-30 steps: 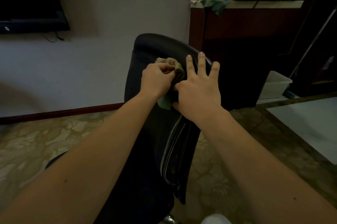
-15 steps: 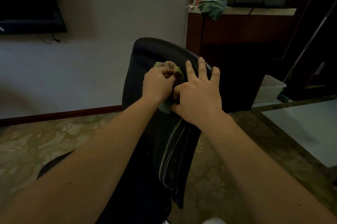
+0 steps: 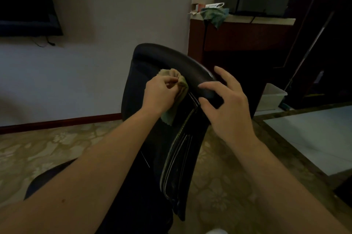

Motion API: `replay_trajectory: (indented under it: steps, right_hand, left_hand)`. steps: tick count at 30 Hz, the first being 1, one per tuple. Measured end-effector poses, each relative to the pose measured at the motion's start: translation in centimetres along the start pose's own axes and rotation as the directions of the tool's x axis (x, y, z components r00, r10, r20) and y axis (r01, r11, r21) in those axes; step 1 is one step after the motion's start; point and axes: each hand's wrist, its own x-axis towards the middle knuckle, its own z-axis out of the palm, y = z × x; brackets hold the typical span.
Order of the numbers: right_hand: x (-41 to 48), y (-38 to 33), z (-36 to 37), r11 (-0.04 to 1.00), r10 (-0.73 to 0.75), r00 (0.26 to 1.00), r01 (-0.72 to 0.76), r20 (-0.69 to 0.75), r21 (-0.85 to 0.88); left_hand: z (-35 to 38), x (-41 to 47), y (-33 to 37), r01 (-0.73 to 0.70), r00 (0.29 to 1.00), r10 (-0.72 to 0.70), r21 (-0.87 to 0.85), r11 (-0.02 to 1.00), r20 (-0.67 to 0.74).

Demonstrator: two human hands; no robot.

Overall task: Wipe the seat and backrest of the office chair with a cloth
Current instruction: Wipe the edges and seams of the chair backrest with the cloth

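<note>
A black office chair stands in front of me, its backrest [image 3: 163, 58] upright and curved at the top; part of the seat [image 3: 43, 178] shows at lower left. My left hand [image 3: 160, 93] grips a bunched greenish cloth [image 3: 177, 89] against the upper inner face of the backrest. My right hand [image 3: 226, 104] hovers by the backrest's right top edge, fingers spread and loosely bent, index and thumb near the rim. Whether they touch it is unclear.
A dark wooden cabinet [image 3: 243, 39] stands behind the chair at right, with another green cloth [image 3: 215, 16] hanging off its top. A white plastic bin [image 3: 272, 96] sits on the floor beside it. A wall-mounted TV [image 3: 26, 1] is at upper left. Patterned floor surrounds the chair.
My right hand has come off the cloth and moved right to the backrest's edge, fingers spread. My left hand keeps the cloth bunched on the backrest. The view shifted slightly.
</note>
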Motion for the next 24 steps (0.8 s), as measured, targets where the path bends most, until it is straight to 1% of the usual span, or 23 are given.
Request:
replay_trajectory:
  steps: [3,5,7,8,12,16,17,18,20,21,22,24]
  right_hand:
    - [-2.1,0.6,0.1,0.989,0.097,0.984,-0.078,-0.151,0.122]
    - [-3.1,1.0,0.2,0.952,0.234,0.956,-0.188,-0.177,0.242]
    - [-3.7,1.2,0.1,0.889,0.371,0.917,-0.305,-0.146,0.343]
    - [-3.8,1.2,0.0,0.865,0.412,0.902,-0.342,-0.129,0.367]
    - [-3.8,1.2,0.3,0.831,0.468,0.882,-0.417,-0.059,0.369]
    - [-3.9,1.3,0.4,0.760,0.510,0.859,-0.471,0.038,0.448]
    - [-3.8,1.2,0.2,0.716,0.522,0.849,-0.488,0.082,0.499]
    - [-3.8,1.1,-0.2,0.643,0.536,0.833,-0.509,0.140,0.572]
    - [-3.6,1.0,-0.9,0.419,0.554,0.781,-0.560,0.287,0.715]
    - [-3.6,1.1,-1.1,0.319,0.559,0.752,-0.583,0.349,0.747]
    - [-3.6,1.2,-1.4,0.255,0.560,0.730,-0.601,0.391,0.758]
    - [-3.6,1.4,-1.6,0.215,0.555,0.714,-0.619,0.427,0.755]
  left_hand:
    - [0.2,-1.1,0.6,-0.032,0.999,0.032,-0.002,0.999,0.023]
    - [0.6,-2.0,0.9,-0.066,0.998,0.066,0.012,0.998,0.019]
    - [0.8,-2.7,1.1,-0.090,0.996,0.089,0.037,0.995,0.018]
    - [0.7,-2.8,1.1,-0.097,0.995,0.096,0.044,0.994,0.024]
    - [-0.6,-2.1,1.3,-0.126,0.991,0.121,0.088,0.988,0.061]
    - [-0.2,-2.3,1.3,-0.122,0.992,0.120,0.076,0.990,0.025]
    - [0.2,-2.6,1.3,-0.125,0.992,0.125,0.081,0.989,0.011]
    - [0.5,-2.9,1.2,-0.128,0.992,0.129,0.088,0.988,-0.001]
    - [0.9,-3.4,1.0,-0.138,0.990,0.139,0.098,0.986,-0.012]
    - [1.1,-3.8,1.0,-0.151,0.988,0.153,0.102,0.983,-0.010]
    - [1.2,-4.2,1.0,-0.171,0.985,0.173,0.110,0.979,-0.007]
    - [1.5,-5.0,1.0,-0.213,0.977,0.215,0.128,0.969,0.000]
